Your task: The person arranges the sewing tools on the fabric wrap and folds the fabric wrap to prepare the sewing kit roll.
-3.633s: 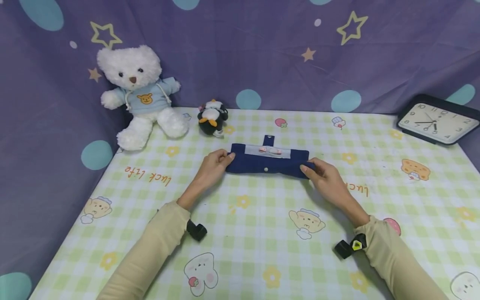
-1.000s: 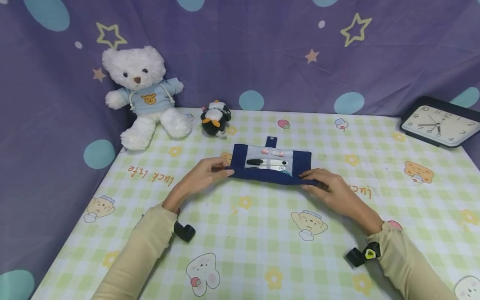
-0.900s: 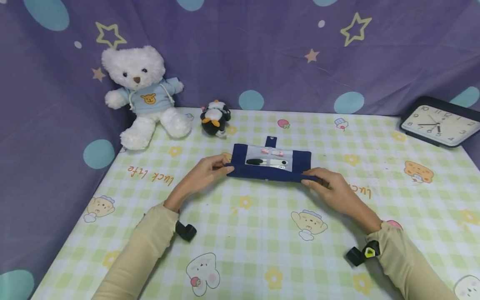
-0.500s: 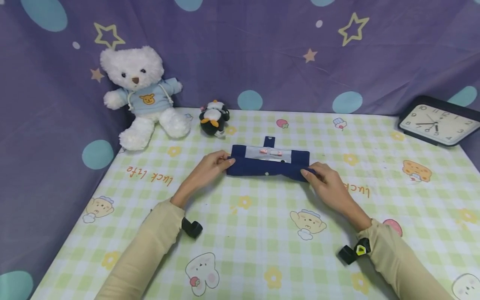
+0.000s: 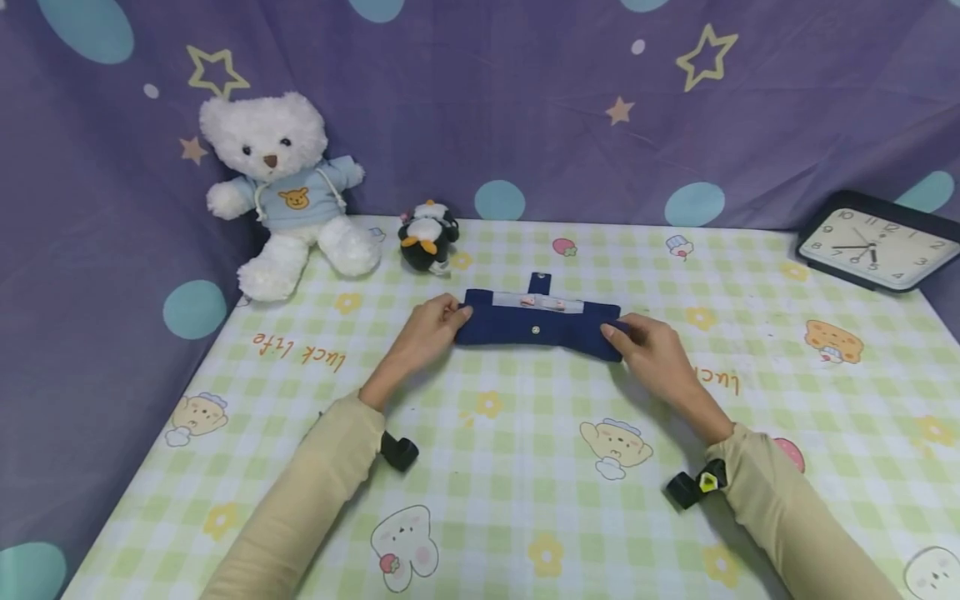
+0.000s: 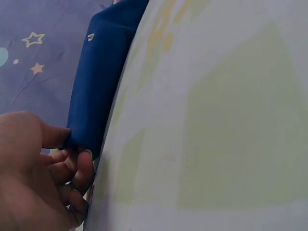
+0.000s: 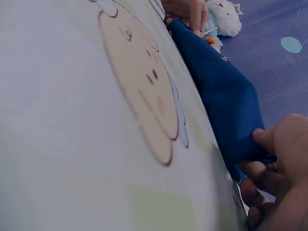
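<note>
A navy fabric roll-up case (image 5: 540,321) lies across the table with its near flap folded up over most of the pale grey lining (image 5: 510,298). Small pink-and-white pieces (image 5: 552,304) show in the strip of lining above the flap. A metal snap (image 5: 536,330) faces up on the flap, and a strap (image 5: 539,284) with another snap points away at the back. My left hand (image 5: 426,335) pinches the flap's left end between thumb and fingers. On the other end, my right hand (image 5: 657,357) pinches the right corner, thumb on top in the right wrist view.
A white teddy bear (image 5: 292,196) in a blue hoodie sits at the back left, with a small penguin plush (image 5: 427,237) beside it. At the back right stands a black-framed clock (image 5: 873,246). A checked cloth (image 5: 517,500) covers the table; purple fabric (image 5: 525,108) hangs behind.
Both hands have moved away from the body, folding the flap over the lining. The black-handled tool seen a second ago is now covered, and the flap's snap faces up.
</note>
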Demonstrator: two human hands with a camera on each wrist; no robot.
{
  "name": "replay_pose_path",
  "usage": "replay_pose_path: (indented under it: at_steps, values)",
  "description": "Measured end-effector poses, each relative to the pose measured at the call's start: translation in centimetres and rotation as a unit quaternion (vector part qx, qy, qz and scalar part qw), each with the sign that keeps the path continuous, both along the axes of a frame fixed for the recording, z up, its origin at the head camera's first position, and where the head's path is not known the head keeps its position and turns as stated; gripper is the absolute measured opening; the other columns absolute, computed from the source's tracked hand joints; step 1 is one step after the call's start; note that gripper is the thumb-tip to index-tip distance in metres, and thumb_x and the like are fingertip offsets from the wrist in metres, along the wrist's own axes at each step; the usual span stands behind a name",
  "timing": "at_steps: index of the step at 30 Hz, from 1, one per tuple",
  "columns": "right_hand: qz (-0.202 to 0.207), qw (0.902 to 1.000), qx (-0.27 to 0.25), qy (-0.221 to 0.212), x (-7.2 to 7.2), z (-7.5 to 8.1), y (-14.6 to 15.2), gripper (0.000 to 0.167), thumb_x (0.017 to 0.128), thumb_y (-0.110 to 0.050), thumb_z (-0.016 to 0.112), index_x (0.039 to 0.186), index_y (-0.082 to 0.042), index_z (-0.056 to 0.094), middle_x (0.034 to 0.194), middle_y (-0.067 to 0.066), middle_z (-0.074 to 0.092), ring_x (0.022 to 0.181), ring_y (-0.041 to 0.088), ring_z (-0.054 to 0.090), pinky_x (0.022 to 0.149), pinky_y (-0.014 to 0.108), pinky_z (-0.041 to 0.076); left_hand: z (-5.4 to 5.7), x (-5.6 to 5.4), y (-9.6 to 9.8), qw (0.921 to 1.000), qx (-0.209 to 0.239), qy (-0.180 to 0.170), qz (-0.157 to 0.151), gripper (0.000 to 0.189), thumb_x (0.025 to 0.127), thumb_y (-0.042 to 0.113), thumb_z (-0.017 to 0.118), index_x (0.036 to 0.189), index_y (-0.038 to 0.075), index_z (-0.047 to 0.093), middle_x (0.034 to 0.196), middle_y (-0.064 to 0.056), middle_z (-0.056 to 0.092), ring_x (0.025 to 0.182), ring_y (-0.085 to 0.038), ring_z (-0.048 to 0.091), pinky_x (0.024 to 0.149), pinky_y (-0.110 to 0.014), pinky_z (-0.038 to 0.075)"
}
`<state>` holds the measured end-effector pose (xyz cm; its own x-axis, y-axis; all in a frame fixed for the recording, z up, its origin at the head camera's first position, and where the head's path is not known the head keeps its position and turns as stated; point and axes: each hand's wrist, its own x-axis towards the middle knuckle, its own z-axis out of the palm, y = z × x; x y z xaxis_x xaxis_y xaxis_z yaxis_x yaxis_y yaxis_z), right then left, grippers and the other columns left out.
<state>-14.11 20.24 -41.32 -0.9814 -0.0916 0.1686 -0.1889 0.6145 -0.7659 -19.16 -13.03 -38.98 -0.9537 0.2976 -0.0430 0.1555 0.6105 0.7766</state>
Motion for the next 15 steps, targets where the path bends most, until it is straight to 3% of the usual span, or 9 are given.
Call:
replay_pose_path:
  at_steps: [7,15]
  values:
    - [-0.003,0.9995,0.007,-0.03,-0.22,0.11,-0.27,0.022,0.106,-0.02,0.062,0.105,0.0,0.068,0.067,0.005,0.051,0.058,0.021,0.045,0.056,0.03,0.037,-0.23,-0.23,0.43,0.9992,-0.034,0.009,0.018,0.026,0.11,0.024,0.052,0.094,0.004,0.057,0.068,-0.003,0.049,0.061,-0.02,0.043,0.063,-0.035,0.037]
    - [-0.005,0.9992,0.031,-0.026,0.12,0.27,-0.33,0.019,0.104,-0.019,0.065,0.099,-0.001,0.067,0.07,0.007,0.054,0.061,0.023,0.047,0.057,0.032,0.038,-0.14,-0.53,0.28,0.9994,-0.025,-0.009,0.022,0.026,0.109,0.025,0.056,0.095,0.003,0.06,0.069,-0.003,0.051,0.059,-0.017,0.043,0.059,-0.033,0.037]
